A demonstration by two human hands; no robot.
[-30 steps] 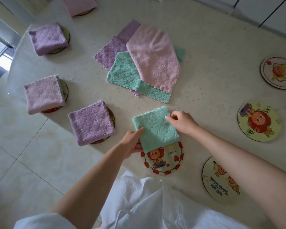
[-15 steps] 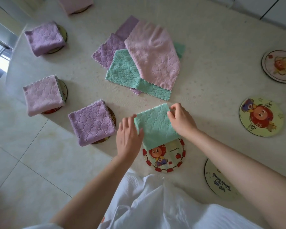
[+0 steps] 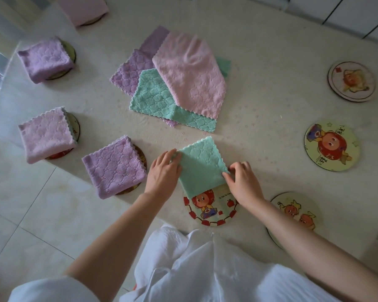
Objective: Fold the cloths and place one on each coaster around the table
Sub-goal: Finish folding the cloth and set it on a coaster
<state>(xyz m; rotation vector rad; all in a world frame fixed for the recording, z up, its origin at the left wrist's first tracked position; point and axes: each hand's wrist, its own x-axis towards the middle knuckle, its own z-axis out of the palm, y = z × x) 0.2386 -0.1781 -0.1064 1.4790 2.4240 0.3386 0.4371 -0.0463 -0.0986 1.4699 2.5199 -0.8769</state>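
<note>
Across the pale speckled tabletop (image 3: 271, 51), the folded green cloth (image 3: 202, 166), pinched at its side edges by the left hand (image 3: 163, 171) and right hand (image 3: 243, 182), is now shifted farther off the red-rimmed coaster (image 3: 211, 209), so placement is judged unfinished.

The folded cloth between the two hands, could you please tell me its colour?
Mint green folded cloth, seen in the head view.

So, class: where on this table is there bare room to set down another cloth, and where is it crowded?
Bare: the table stretch between the unfolded pile and the right-hand empty coasters. Crowded: the left edge, where folded cloths cover coasters, and the near edge, where both hands hold the green cloth.
</note>
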